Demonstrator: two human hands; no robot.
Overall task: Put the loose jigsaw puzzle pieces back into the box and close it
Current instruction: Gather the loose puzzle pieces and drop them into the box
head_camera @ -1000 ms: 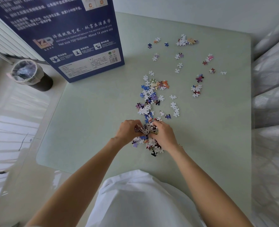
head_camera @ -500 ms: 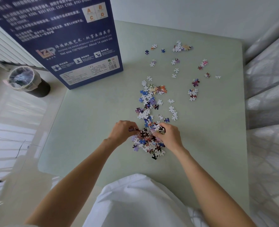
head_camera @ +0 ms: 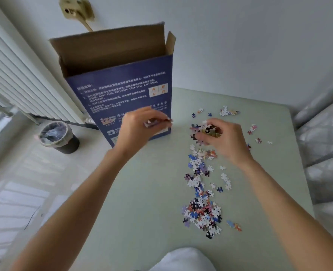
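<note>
A bin point(head_camera: 57, 137) sits on the floor at far left, and the tall blue box point(head_camera: 120, 79) stands upright on the surface point(head_camera: 142, 192), top flaps open. The left hand point(head_camera: 136, 128) pinches a few pieces in front of the box's face, below its opening and nearer than the right hand point(head_camera: 220, 137), which grips a clump. Loose puzzle pieces point(head_camera: 200, 192) trail toward the person; nothing blocks the lift.

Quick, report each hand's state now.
Left hand: pinching a few puzzle pieces.
Right hand: gripping a handful of pieces.
</note>
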